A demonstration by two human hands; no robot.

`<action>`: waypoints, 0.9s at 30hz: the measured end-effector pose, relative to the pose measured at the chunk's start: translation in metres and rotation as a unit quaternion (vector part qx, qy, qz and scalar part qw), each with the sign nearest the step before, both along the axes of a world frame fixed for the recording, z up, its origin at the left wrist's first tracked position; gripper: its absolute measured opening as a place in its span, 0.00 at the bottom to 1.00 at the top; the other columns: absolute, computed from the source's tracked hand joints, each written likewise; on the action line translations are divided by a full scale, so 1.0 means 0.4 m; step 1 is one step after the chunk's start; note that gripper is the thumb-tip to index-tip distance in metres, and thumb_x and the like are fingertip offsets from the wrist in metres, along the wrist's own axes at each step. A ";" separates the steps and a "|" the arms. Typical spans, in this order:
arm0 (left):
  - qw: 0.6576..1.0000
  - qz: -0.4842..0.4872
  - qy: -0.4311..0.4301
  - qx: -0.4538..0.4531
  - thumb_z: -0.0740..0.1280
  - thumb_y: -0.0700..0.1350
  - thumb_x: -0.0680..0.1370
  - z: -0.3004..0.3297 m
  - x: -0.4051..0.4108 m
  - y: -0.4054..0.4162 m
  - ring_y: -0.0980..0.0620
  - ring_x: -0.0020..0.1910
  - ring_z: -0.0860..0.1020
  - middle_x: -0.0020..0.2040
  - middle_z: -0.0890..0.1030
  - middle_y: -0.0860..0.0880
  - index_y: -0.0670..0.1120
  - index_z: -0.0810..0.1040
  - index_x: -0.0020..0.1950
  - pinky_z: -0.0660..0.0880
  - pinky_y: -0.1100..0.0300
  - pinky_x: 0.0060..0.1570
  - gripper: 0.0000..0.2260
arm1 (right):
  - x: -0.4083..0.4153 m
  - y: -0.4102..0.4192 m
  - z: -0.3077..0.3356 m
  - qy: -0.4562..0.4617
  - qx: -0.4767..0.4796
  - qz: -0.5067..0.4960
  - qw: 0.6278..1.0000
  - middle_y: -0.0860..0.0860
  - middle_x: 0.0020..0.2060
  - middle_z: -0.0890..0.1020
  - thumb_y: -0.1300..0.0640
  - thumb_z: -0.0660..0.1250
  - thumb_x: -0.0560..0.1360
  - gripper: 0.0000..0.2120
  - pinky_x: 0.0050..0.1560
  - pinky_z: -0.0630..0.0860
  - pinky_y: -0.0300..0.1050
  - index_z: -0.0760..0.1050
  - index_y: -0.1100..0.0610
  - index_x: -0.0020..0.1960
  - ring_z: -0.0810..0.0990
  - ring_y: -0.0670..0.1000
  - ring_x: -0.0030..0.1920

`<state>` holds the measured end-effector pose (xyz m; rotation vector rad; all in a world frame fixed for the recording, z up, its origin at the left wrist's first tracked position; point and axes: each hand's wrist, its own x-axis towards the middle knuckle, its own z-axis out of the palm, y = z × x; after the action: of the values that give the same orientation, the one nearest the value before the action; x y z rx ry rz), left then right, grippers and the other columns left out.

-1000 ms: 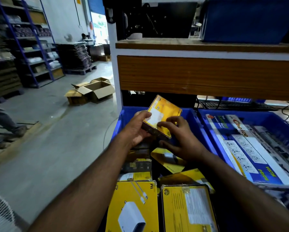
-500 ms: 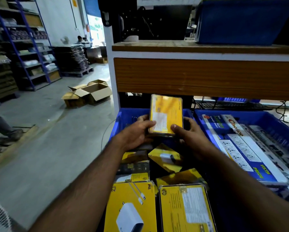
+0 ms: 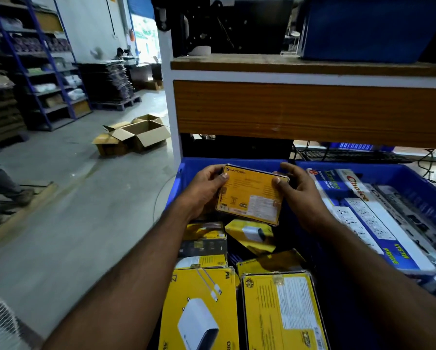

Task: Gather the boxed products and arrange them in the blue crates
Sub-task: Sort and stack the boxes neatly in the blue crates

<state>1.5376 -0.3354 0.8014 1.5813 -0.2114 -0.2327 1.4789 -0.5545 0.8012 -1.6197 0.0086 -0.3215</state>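
Note:
A yellow Lapcare box (image 3: 251,195) is held flat, printed back up, over the far end of the left blue crate (image 3: 186,170). My left hand (image 3: 206,190) grips its left edge and my right hand (image 3: 297,195) grips its right edge. Below lie several more yellow boxes: a charger box (image 3: 199,309) and a back-side-up box (image 3: 280,311) nearest me, with tilted ones (image 3: 252,236) behind them. The right blue crate (image 3: 418,180) holds long blue-and-white power strip boxes (image 3: 370,221).
A wooden shelf board (image 3: 310,112) hangs just above the crates' far end, with another blue crate (image 3: 368,26) on top. Open cardboard cartons (image 3: 136,135) sit on the concrete floor at left. A person's leg (image 3: 5,185) and storage racks (image 3: 42,72) are farther left.
The held box has been turned from standing upright to lying landscape, and lowered toward the crate. Both hands have shifted to its side edges.

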 end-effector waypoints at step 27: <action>0.849 -0.130 -0.055 0.509 0.62 0.52 0.80 -0.112 0.005 -0.052 0.46 0.54 0.78 0.58 0.80 0.45 0.47 0.77 0.62 0.75 0.51 0.57 0.15 | -0.001 0.010 -0.009 -0.042 -0.249 -0.105 0.962 0.48 0.49 0.78 0.57 0.71 0.74 0.23 0.41 0.72 0.39 0.66 0.53 0.66 0.78 0.49 0.47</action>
<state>1.5398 -0.3562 0.7566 2.6331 -0.4374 -0.5219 1.4784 -0.5505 0.7976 -2.1090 0.0389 -0.5916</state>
